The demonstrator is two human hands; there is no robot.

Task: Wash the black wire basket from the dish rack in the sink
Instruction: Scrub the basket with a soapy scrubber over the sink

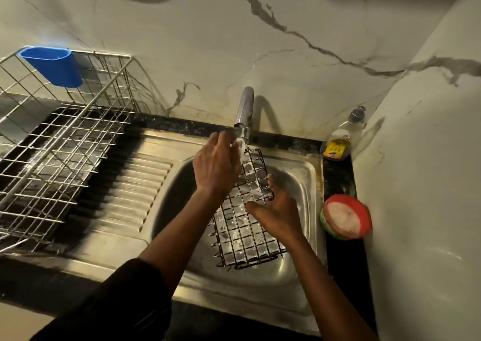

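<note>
Leaning just below the tap (244, 111), the soapy basket (242, 234) has its right edge clamped by the right hand (277, 213) fingers; the left hand (217, 170) fingers bend over its tap-side end, grip unclear

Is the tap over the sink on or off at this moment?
On. A white stream of water falls from the tap onto the top end of the black wire basket in the sink.
</note>
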